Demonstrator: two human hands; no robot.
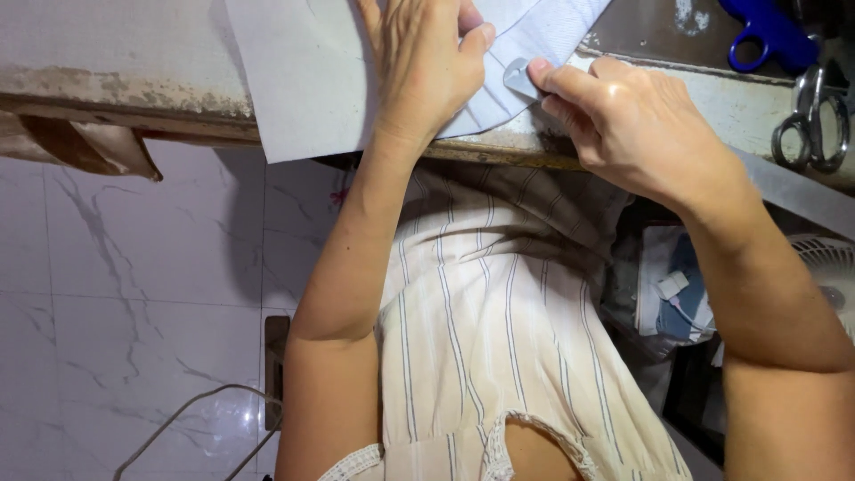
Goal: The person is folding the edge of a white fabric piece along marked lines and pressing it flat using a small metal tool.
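A pale grey-white piece of fabric (303, 80) lies over the worn edge of a work table (116, 89). My left hand (419, 67) presses flat on the fabric, its thumb on a folded edge. My right hand (632, 125) pinches a small pale piece of tailor's chalk (519, 77) against the fabric's folded edge, right beside my left thumb.
Blue-handled scissors (766, 31) and metal scissors (815, 120) lie at the table's far right. Below the table edge are my striped dress (499, 330), a white marble floor (116, 312) with a cable, a white fan (828, 267) and bundled cloth at right.
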